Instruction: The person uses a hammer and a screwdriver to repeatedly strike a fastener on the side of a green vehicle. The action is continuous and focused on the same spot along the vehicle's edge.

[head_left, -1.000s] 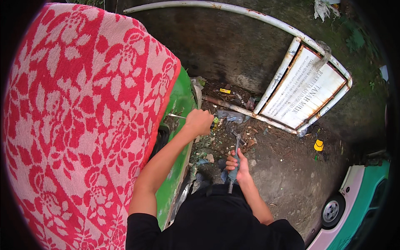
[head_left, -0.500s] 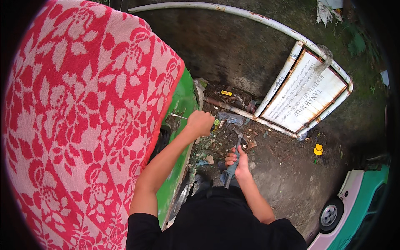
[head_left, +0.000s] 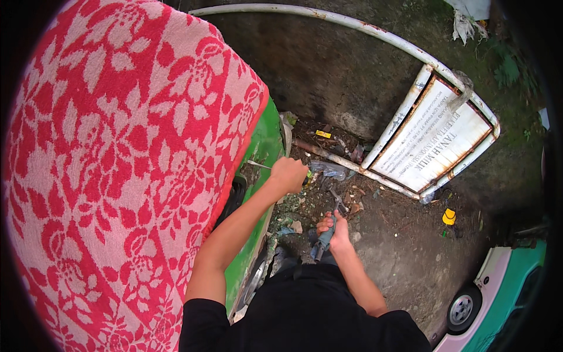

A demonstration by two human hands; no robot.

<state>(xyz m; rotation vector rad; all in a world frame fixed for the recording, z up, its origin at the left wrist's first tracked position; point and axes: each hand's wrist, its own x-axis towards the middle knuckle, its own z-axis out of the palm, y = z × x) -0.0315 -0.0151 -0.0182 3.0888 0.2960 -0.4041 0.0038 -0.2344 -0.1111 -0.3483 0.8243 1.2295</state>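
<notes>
My left hand (head_left: 289,175) is closed round a screwdriver, its thin metal shaft (head_left: 260,165) pointing left toward the green car body (head_left: 265,142). A bit of the dark and yellow-green handle (head_left: 307,178) shows past the fist. Whether the tip touches the car I cannot tell. In front of my waist, my right hand (head_left: 338,231) grips a long grey-blue tool (head_left: 323,242) with a narrow metal end pointing away from me; its exact kind is unclear. A red and pink floral blanket (head_left: 135,170) covers most of the car, beside my left forearm. Under its edge is a dark opening (head_left: 233,196).
A rusty white pipe frame (head_left: 328,13) with a white sign board (head_left: 433,138) leans ahead right. Leaves, plastic scraps (head_left: 328,169) and rubble litter the ground. A yellow object (head_left: 448,216) lies to the right. A teal and pink car (head_left: 498,276) stands at lower right.
The whole view has shifted slightly, so the car and sign sit a little farther right. The grey-blue tool has tilted somewhat in my right hand. Both grips stay closed.
</notes>
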